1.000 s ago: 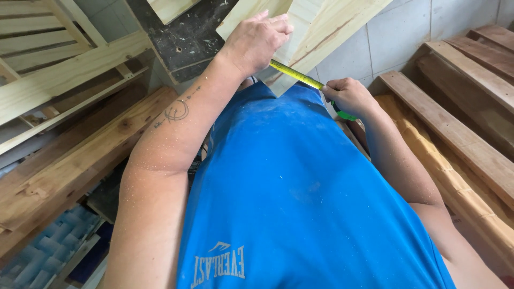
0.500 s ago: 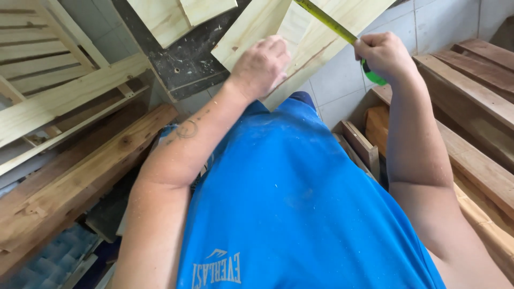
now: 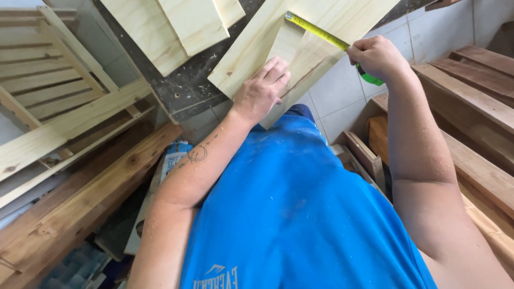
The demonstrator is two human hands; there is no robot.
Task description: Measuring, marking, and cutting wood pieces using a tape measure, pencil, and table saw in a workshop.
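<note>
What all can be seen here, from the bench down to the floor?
Pale pine boards: two overlapping, light yellow, on the bench under both hands.
Smaller pale wood offcuts: about three, light yellow, top of the bench.
Dark dusty workbench top: one, grey-black, under the boards.
Yellow tape measure blade: one, stretched across the boards; green case in the right grip.
Slatted pale wood frames: several, stacked at left.
Reddish-brown planks: several, at right.
Brown plank: one, lower left.
Grey wall tiles: below the bench.
Blue shirt: one, dusty, centre.
Left hand: flat on the boards.
Right hand: closed around the tape.
</note>
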